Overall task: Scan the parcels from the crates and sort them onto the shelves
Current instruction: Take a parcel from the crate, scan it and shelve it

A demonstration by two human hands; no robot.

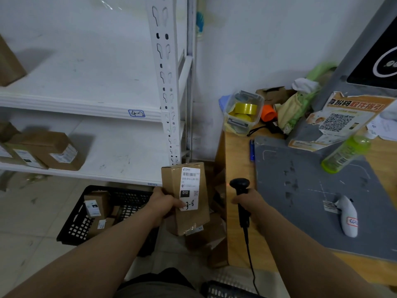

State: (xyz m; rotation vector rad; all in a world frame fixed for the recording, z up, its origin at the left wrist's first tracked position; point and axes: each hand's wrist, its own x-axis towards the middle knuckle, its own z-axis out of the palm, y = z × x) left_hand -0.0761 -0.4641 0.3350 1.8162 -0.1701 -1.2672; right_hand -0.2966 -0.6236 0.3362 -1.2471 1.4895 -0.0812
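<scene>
Cardboard parcel (185, 198) sits dead center of the frame, left hand (166, 204) gripping its left edge, thumb on the white label. Right hand (250, 202) just right of it is wrapped round a black scanner (240, 190). Black crate (75, 222) lower left holds more parcels.

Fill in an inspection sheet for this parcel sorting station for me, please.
Surface: wooden desk with grey mat.
Job's things: parcel in hand; black crate holding more; boxes on white shelving.
Clutter: tape tub, green bottle, white scanner on the mat.
Hands: left hand holds the parcel; right hand grips the black scanner.
Cables: scanner cable hangs from the handle.
Surroundings: white wall, pale floor.
</scene>
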